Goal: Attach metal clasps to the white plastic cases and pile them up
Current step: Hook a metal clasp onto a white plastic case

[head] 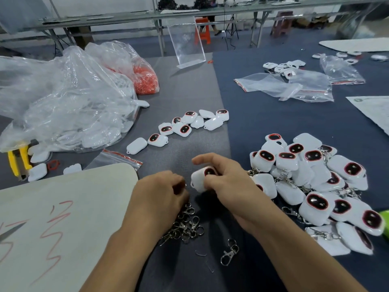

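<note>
Right grip (227, 186) clamped round a white case (200, 179), which sits between both hands. Left grip (160, 192) is curled at the clasp heap (187, 225); can't tell if it pinches one. Risks: the clasp misses the case's small loop, the case twists out of the fingers, or tangled clasps lift in a bunch. Finished pile (315, 186) crowds the right wrist. Bare table (189, 148) ahead, white board (63, 218) edge close on the left.
</note>
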Action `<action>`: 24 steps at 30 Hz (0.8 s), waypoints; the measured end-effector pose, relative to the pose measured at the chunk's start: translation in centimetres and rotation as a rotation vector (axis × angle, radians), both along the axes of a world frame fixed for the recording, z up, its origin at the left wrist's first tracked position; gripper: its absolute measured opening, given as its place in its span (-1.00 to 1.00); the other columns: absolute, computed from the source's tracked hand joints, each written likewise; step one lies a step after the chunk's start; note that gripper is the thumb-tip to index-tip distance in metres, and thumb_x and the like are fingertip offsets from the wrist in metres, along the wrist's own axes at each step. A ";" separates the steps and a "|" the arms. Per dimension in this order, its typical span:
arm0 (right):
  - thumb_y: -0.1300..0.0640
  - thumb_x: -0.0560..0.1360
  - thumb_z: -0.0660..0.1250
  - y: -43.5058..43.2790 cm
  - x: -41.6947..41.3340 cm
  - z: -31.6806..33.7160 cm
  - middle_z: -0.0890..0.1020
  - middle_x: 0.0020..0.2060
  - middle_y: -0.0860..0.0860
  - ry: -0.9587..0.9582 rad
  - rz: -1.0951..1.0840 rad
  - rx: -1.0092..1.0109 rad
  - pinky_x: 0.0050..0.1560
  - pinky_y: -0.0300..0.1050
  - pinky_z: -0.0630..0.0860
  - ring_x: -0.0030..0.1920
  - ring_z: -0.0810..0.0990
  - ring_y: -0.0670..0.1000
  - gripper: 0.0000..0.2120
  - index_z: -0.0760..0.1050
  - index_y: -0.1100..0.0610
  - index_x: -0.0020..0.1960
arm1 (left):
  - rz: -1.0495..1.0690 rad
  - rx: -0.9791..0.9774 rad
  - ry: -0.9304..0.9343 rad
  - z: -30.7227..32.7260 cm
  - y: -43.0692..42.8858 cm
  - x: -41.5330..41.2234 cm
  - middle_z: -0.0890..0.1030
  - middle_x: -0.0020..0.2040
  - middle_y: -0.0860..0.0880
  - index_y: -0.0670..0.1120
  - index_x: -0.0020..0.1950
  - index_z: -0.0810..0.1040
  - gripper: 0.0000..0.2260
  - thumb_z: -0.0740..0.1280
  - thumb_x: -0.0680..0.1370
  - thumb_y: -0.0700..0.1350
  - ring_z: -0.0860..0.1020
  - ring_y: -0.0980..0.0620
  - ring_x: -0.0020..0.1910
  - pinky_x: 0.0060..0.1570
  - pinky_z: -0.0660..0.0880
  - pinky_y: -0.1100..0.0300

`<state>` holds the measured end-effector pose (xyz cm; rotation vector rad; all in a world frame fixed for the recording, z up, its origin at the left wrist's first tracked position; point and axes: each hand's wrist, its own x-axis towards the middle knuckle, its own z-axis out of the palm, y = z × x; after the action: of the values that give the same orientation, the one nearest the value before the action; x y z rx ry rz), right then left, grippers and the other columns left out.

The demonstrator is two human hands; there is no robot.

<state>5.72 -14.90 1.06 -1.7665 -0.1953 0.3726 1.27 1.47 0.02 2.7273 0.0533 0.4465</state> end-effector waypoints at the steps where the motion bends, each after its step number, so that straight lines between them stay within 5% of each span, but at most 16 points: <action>1: 0.27 0.48 0.33 0.0 -0.1 -0.1 0.66 -0.06 -0.13 -0.063 -0.030 -0.053 -0.11 -0.28 0.53 -0.13 0.60 -0.14 -0.64 0.60 -0.15 0.11 | -0.002 -0.057 0.022 0.0 0.0 0.1 0.57 -0.31 0.08 -0.02 -0.24 0.61 -0.91 0.50 0.40 -0.08 0.55 0.02 -0.24 -0.19 0.47 0.08; 7: 0.17 0.53 0.43 0.6 -0.4 -0.6 0.64 -0.15 -0.20 -0.307 -0.041 -0.213 -0.19 -0.48 0.43 -0.12 0.58 -0.25 -0.78 0.56 -0.17 0.00 | 0.000 -0.286 0.061 0.3 0.5 0.1 0.63 -0.29 0.18 0.18 -0.14 0.69 -0.81 0.55 0.35 -0.10 0.57 0.17 -0.25 -0.20 0.48 0.23; 13: 0.23 0.50 0.43 0.2 0.0 -0.3 0.67 -0.23 -0.15 -0.294 0.037 -0.228 -0.23 -0.40 0.41 -0.24 0.58 -0.19 -0.74 0.61 -0.14 -0.01 | -0.012 -0.332 0.089 -0.1 1.1 0.1 0.64 -0.27 0.22 0.19 -0.12 0.70 -0.85 0.52 0.34 -0.01 0.58 0.21 -0.24 -0.25 0.46 0.29; 24: 0.19 0.53 0.41 0.1 -0.2 -0.7 0.70 -0.15 -0.11 -0.315 0.037 -0.255 -0.16 -0.23 0.55 -0.15 0.64 -0.12 -0.75 0.60 -0.17 0.04 | -0.033 -0.342 0.084 0.2 1.1 0.1 0.62 -0.30 0.27 0.34 -0.11 0.59 -0.77 0.38 0.28 0.09 0.58 0.23 -0.28 -0.32 0.44 0.35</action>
<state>5.48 -14.77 0.39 -2.0715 -0.4205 0.1472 1.35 2.54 0.24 2.4052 0.0970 0.2836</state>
